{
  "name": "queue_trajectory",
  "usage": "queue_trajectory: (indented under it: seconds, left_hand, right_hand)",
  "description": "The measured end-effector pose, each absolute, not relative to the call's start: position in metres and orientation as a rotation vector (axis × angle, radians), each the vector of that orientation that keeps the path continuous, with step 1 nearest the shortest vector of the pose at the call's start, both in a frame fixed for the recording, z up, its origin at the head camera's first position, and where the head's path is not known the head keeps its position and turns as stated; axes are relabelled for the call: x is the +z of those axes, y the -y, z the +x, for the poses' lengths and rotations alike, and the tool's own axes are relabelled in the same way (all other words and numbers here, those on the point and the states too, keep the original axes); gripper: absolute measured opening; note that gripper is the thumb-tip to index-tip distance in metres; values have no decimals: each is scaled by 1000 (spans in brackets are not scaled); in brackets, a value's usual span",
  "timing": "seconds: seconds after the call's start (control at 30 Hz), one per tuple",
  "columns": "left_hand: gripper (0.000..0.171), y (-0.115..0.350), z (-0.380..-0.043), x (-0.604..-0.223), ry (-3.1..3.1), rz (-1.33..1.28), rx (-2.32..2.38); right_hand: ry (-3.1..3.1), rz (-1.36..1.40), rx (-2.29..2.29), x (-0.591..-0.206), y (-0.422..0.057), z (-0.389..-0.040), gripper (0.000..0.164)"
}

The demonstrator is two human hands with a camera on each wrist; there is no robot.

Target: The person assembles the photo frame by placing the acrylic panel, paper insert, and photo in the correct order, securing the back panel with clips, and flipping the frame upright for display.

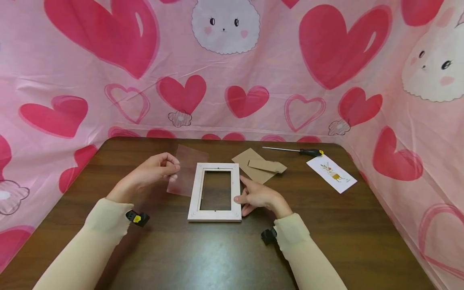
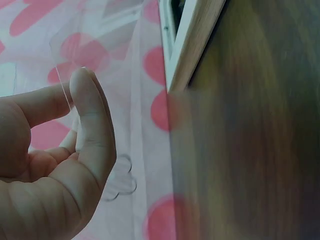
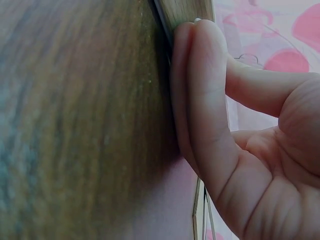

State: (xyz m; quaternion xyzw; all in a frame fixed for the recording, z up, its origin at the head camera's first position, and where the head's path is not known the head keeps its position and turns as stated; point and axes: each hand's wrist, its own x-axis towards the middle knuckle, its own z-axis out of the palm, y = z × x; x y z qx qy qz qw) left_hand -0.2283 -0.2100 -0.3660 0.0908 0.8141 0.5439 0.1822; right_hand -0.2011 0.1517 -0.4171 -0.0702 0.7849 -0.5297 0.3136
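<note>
A clear plastic sheet (image 1: 185,171) hangs from my left hand (image 1: 154,173), whose thumb and fingertips pinch its edge. In the left wrist view the sheet (image 2: 82,42) is see-through with a thin bright edge. A white picture frame (image 1: 194,193) with an open middle lies on the table to the right of the sheet. My right hand (image 1: 259,196) grips the frame's right side, with the thumb on the front border and the fingers along the outer edge. The right wrist view shows these fingers (image 3: 210,85) against the frame's wooden side.
Behind the right hand lies a brown backing board (image 1: 250,157) with its stand leg (image 1: 266,165). A screwdriver (image 1: 309,152) and a white card with a printed plant (image 1: 331,173) lie farther right. Pink heart-patterned cloth (image 1: 253,64) surrounds the dark wooden table (image 1: 163,257).
</note>
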Motion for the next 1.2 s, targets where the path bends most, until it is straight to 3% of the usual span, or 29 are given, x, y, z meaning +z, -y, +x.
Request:
queue_trajectory:
  seconds: [0.5, 1.2]
  left_hand:
    - [31, 159, -226, -398, -2157, 210, 1618]
    - [26, 139, -225, -410, -2048, 258, 1666]
  right_hand:
    - [-2058, -190, -1409, -419, -153, -202, 98]
    - [-2062, -187, -1410, -418, -152, -202, 98]
